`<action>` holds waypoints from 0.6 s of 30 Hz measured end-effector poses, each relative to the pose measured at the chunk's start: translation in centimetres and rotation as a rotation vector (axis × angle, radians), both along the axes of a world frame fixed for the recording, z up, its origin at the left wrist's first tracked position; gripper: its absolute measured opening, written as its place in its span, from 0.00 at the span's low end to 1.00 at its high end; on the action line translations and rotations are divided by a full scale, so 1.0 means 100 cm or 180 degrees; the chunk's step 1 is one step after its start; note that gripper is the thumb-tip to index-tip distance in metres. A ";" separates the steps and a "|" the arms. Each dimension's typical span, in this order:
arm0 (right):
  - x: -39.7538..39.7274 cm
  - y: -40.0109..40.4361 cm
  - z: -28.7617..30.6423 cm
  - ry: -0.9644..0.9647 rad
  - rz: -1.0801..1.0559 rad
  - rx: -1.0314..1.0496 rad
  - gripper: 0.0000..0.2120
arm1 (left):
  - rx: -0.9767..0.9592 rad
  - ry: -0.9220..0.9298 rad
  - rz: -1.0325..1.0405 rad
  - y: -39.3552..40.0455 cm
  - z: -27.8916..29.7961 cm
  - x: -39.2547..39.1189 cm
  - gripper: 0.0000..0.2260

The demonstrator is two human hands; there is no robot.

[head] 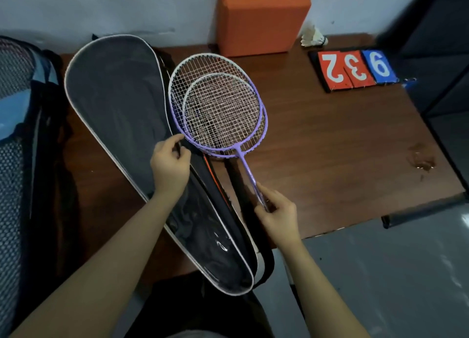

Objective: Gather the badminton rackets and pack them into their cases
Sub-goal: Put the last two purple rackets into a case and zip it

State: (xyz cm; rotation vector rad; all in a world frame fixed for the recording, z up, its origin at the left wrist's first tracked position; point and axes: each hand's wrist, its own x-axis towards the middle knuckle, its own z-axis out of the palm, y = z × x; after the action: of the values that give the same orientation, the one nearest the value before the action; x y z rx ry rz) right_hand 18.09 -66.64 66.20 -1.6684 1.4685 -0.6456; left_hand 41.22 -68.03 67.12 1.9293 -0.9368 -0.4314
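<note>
The right hand (pixel 276 212) pinches the purple rackets' (pixel 223 109) shafts at lower centre; their heads point toward the frame's top, just right of the open racket case (pixel 114 104), whose edge the left hand (pixel 171 165) pinches on the worktop (pixel 330 139).

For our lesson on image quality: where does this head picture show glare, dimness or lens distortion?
Head view: dim overall; glare on the open racket case lining near its narrow end; wide-angle bending curves the table edges; the shuttlecock looks soft.
</note>
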 end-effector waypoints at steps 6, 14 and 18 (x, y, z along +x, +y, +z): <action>-0.014 -0.002 -0.005 0.0047 0.0090 0.0070 0.24 | 0.0139 -0.0194 -0.0152 -0.002 0.002 -0.003 0.15; -0.020 -0.009 -0.012 -0.0189 -0.0093 0.0516 0.18 | 0.0210 -0.0080 -0.0057 0.007 0.002 -0.014 0.16; -0.016 -0.014 -0.006 -0.0840 -0.0164 0.1045 0.16 | 0.0283 -0.0109 -0.0213 0.010 0.000 -0.017 0.15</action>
State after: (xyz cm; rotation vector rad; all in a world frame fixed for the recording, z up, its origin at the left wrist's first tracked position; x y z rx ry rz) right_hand 16.52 -68.00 65.56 -1.2478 1.3468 -0.5909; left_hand 39.47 -67.01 67.13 1.9954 -1.0218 -0.4875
